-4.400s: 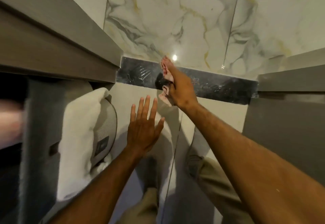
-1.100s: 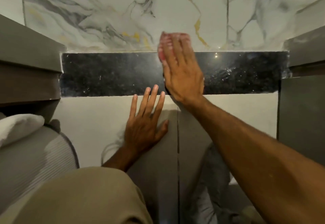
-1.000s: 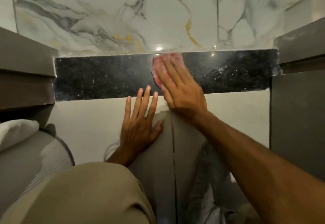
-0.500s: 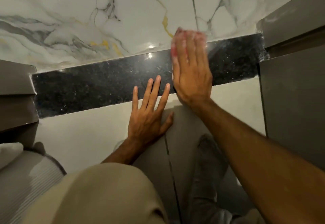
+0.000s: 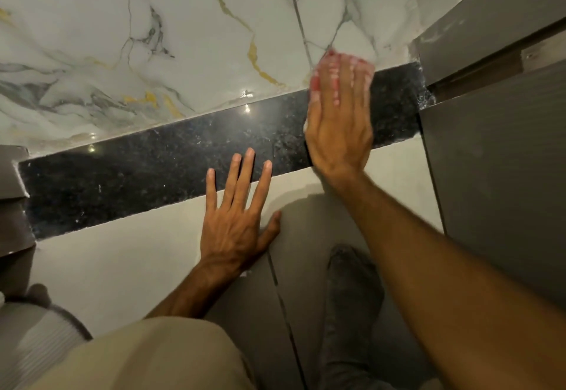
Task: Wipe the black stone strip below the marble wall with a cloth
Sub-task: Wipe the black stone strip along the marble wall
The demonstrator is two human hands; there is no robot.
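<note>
Cloth under fingers of right hand

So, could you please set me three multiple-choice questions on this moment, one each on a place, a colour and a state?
1. Where on the strip does the right hand press?
A. Near its left end
B. Near its right end
C. Nowhere; it hangs clear of the wall

2. What colour is the cloth under that hand?
A. Pink
B. Blue
C. Green

3. How is the left hand?
A. Balled in a fist
B. Gripping the cloth
C. Flat and spread open

Answers: 1 B, the hand lies close to the grey cabinet at the strip's right end; 2 A, pink shows at the hand's edge; 3 C, its palm lies flat on the pale panel below the strip.
</note>
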